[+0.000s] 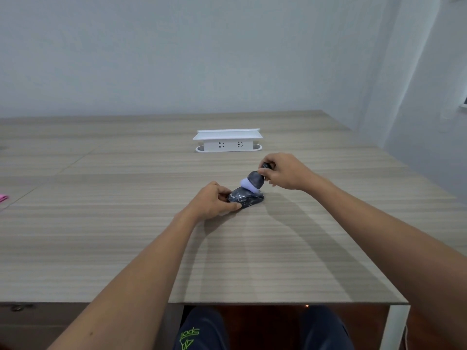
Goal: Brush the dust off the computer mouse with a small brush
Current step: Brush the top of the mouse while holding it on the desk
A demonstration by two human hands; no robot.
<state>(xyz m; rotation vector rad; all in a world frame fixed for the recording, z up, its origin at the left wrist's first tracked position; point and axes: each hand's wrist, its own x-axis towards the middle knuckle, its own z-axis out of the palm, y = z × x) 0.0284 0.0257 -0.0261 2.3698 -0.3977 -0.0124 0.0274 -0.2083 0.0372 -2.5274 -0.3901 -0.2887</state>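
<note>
Two hands at table (101,248) centre. Left hand (214,200) clamps dark mouse (249,197) at its left side, mouse flat on tabletop. Right hand (284,173) pinches brush (254,181) handle; pale bristles touch mouse top. White socket box (227,141) far behind.

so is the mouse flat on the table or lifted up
Flat on the table: the dark patterned computer mouse rests on the wood-grain table, steadied by the left hand.

Both forearms bare to the frame edge, no sleeves, watch or rings visible on left hand (211,202) or right hand (285,173). Legs in dark navy trousers (202,329). Bright green lettering printed on the left thigh.
</note>
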